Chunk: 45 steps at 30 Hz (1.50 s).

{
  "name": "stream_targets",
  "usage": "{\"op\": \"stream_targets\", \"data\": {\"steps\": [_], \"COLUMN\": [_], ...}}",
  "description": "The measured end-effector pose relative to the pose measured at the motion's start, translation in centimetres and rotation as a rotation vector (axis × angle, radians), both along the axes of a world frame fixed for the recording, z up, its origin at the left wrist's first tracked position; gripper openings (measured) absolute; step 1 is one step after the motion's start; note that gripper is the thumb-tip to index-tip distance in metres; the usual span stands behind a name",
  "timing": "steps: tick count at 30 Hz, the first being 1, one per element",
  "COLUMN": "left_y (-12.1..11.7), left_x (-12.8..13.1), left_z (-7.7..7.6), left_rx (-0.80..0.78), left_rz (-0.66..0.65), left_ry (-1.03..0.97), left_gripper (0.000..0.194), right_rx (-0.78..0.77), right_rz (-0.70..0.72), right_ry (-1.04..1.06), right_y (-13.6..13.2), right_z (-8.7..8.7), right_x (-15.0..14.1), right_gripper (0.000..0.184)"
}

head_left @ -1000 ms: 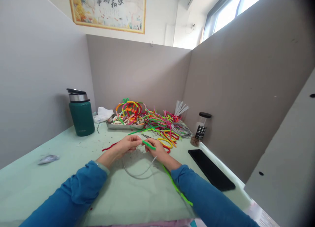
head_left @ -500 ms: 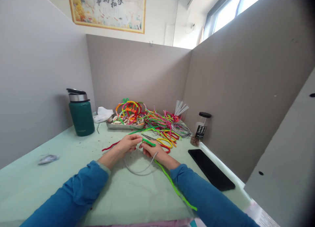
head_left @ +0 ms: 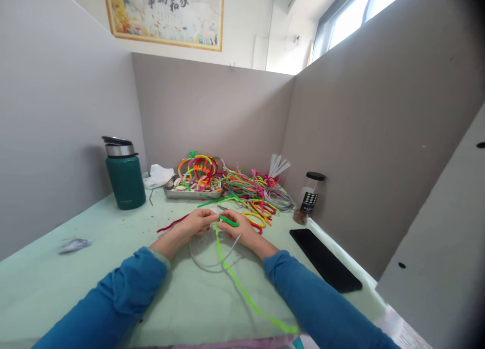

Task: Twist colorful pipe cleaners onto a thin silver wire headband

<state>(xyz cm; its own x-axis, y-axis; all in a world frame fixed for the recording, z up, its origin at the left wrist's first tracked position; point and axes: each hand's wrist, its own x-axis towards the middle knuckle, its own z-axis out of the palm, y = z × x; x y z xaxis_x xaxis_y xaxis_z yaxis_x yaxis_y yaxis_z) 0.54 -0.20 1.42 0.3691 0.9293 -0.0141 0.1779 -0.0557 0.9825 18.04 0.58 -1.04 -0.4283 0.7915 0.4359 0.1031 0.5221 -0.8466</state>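
The pale green desk (head_left: 113, 298) spreads beneath the left hand (head_left: 197, 222) and right hand (head_left: 238, 228). Well out to the left of the left hand, and farther ahead, stands a dark green bottle (head_left: 126, 182), its lid tilted up, its contents hidden. To the right of the right hand lies a black slab (head_left: 326, 260). Ahead of the left hand, a shallow metal tray (head_left: 193, 194) is heaped with flat pale pieces (head_left: 181, 187), and bright fuzzy loops (head_left: 197, 167) rise over them; a tangle of coloured stems (head_left: 246, 185) sits beside it. Ahead and right of the right hand is a clear jar (head_left: 308, 197), black lid on, brown bits (head_left: 300, 216) at its bottom. The left hand is closed to a pinch, apparently on the top of a lime strand (head_left: 246, 296) that trails back toward the near edge. The right hand is curled, thumb and fingers gripping a short green piece (head_left: 229, 221). A grey wire (head_left: 212, 269) bows below both hands, one end by the right wrist. Strand and wire cross, so a quick turn could snag them; the right sleeve (head_left: 310, 283) could drag the trailing end; a loosened pinch might let the piece slip. A metal tip (head_left: 223, 207), probably of scissors, sits just beyond the fingertips and could prick a hand reaching forward.
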Motion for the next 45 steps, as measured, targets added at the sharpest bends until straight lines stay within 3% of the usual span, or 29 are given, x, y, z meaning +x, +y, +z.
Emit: {"op": "stream_targets", "data": {"steps": [7,12,16,22,38,45], "left_y": [0.1,-0.2,-0.4,-0.4,0.1,-0.4], "left_x": [-0.2,-0.2,-0.1,0.0,0.0,0.2], "left_z": [-0.4,-0.2,-0.1,-0.1,-0.8,-0.3], "left_rx": [-0.042,-0.049,-0.048,-0.056,0.020,0.037], "left_rz": [-0.047,-0.044,-0.062,-0.077,-0.040,-0.034], "left_ry": [0.056,0.054,0.048,0.089,0.225,0.241], "left_gripper": [0.041,0.042,0.042,0.042,0.044,0.044], "right_rx": [0.007,-0.179,-0.268,-0.212,-0.193,-0.108], "right_rz": [0.032,-0.053,-0.069,0.051,-0.015,-0.043], "right_ry": [-0.085,-0.035,0.031,-0.061,-0.092,-0.147], "right_y": [1.6,1.9,1.2,0.6,0.2,0.8], "right_z": [-0.6,-0.1,0.7,0.9,1.3,0.5], "right_x": [1.1,1.5,1.6,1.4,0.8,0.3], "right_gripper": [0.023,0.022,0.036,0.027,0.017,0.015]}}
